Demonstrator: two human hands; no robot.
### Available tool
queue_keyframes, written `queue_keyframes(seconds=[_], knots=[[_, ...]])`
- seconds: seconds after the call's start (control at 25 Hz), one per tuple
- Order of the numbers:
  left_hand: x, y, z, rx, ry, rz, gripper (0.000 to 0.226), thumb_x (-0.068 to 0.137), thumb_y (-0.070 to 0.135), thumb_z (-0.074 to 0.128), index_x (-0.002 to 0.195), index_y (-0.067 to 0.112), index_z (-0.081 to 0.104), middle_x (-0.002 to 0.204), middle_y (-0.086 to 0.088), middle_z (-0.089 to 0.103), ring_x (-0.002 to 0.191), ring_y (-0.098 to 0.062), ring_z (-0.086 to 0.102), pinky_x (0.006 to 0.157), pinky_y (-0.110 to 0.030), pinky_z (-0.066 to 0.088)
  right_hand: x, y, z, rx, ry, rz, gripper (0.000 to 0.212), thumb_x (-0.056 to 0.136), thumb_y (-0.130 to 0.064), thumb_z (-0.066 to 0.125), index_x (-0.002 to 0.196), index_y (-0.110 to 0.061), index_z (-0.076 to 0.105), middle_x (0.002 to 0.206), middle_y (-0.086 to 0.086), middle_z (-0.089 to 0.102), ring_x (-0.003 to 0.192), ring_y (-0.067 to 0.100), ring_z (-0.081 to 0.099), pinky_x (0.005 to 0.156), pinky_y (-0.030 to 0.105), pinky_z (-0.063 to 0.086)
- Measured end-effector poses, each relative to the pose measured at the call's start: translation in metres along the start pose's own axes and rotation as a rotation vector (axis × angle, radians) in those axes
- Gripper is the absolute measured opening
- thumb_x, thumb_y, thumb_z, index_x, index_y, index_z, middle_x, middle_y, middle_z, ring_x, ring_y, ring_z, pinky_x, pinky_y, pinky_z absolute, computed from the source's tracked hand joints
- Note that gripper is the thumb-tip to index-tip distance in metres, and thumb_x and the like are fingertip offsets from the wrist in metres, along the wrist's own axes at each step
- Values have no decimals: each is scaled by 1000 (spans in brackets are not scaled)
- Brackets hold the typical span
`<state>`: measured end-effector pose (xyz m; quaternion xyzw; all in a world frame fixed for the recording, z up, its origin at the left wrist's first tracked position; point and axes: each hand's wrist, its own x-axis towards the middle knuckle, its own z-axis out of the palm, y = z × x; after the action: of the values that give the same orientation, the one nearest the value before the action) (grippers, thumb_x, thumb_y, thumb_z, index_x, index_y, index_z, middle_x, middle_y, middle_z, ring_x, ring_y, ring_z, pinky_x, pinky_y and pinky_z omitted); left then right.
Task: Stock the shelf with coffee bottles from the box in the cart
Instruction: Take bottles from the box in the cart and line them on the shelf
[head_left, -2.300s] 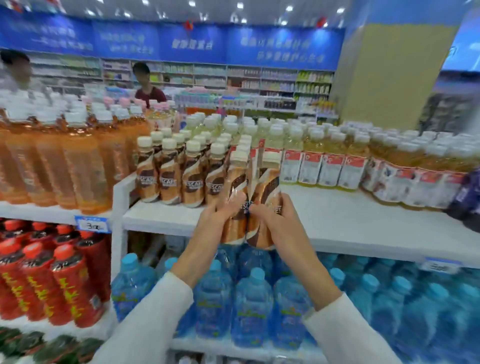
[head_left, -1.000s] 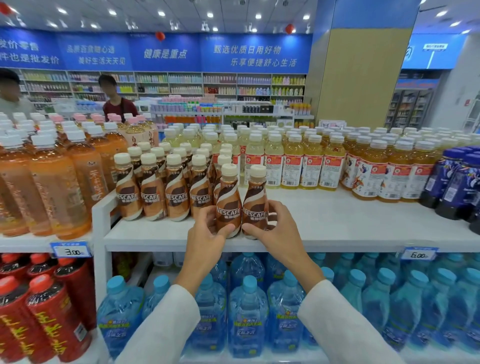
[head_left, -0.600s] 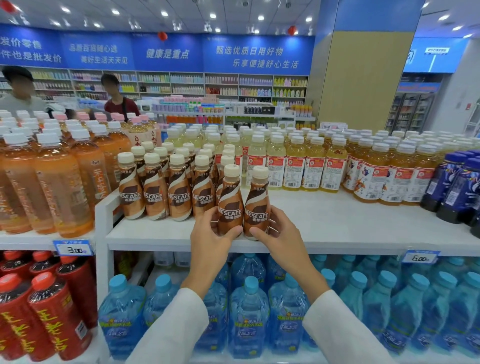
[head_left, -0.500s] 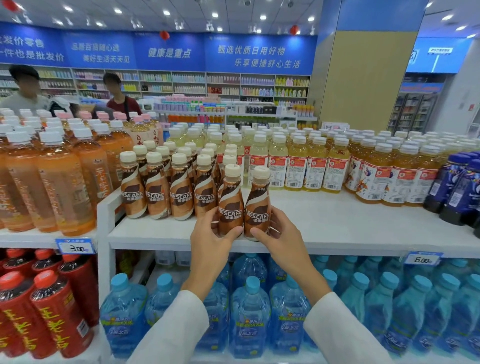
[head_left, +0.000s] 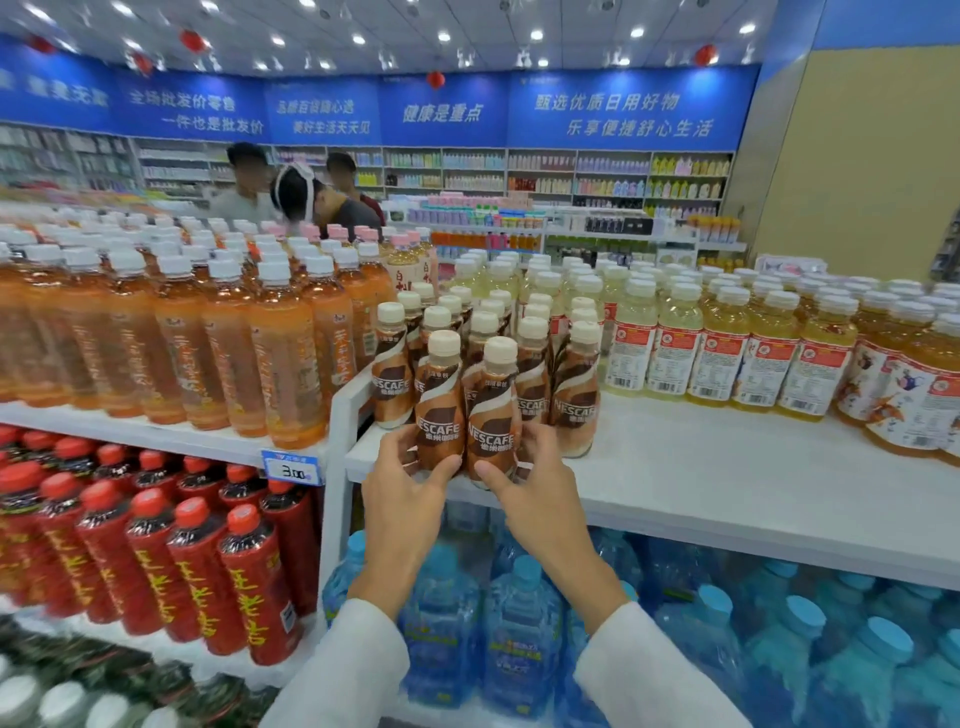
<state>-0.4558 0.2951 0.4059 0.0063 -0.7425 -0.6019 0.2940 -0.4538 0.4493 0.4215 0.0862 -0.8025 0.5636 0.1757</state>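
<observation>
Left hand (head_left: 410, 483): thumb in front, fingers curled round the low part of the left coffee bottle (head_left: 439, 410). Right hand (head_left: 530, 488): same grip on the right coffee bottle (head_left: 493, 415). Both bottles upright, side by side and touching, labels facing out, at the front lip of the white shelf (head_left: 701, 467). Bases hidden behind the thumbs; cannot tell if their weight is fully on the shelf.

At 12 o'clock from the pair: the coffee row (head_left: 576, 400), caps packed close, the pair just in front of it. At 9 o'clock: tall orange tea bottles (head_left: 234, 353) beyond the white divider. At 3 o'clock: bare shelf, with yellow drinks (head_left: 675, 353) further back. At 6 o'clock, one level down: blue-capped water bottles (head_left: 441, 623). Box and cart out of frame.

Step, as judged: placing two bottles, near the end of the set-down. Next move likely calls for nudging the pair back toward 12 o'clock, flush with the row, then loosening both grips without tipping either. Risk: knocking the neighbours.
</observation>
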Motion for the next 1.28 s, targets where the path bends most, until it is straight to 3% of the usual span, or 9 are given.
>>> queue_keyframes(seconds=[0.16,0.28,0.52,0.76,1.04,1.28], knots=[[21,-10,-28,61,66,7,46,84,22,82,122,30,57,106,26,61,98,8,63,82,-8,44,12,-14,44,13,-22,-29,50,88,-26,75,128,-31,45,116,-15,63,108,4,61,92,21,50],[30,-19,-40,195,113,39,51,87,26,80,132,18,58,119,9,48,109,-8,54,94,-24,45,20,-17,64,2,-24,-51,50,89,-27,75,130,-26,46,120,-9,62,111,9,60,98,34,51],[35,-24,-42,254,160,35,51,91,33,75,136,23,54,112,10,44,103,-7,50,89,-27,40,26,-16,82,-87,-1,-60,56,90,-33,73,136,-20,44,130,-2,49,112,5,48,94,22,40],[42,-23,-42,235,179,43,50,87,27,79,129,20,52,112,7,46,104,-11,51,90,-29,42,29,-18,89,-113,19,-51,56,89,-33,72,136,-20,45,131,-1,49,108,3,46,93,21,38],[43,-23,-38,191,202,45,48,84,25,82,123,19,54,112,5,49,106,-15,55,91,-31,47,28,-17,88,-108,23,-38,59,89,-35,73,139,-22,45,131,-4,51,119,10,51,105,31,45],[45,-26,-40,140,195,41,49,81,25,85,120,20,56,113,2,52,105,-16,58,89,-29,49,27,-18,88,-122,25,-50,59,91,-35,70,142,-20,44,133,-3,50,123,12,50,106,33,45]])
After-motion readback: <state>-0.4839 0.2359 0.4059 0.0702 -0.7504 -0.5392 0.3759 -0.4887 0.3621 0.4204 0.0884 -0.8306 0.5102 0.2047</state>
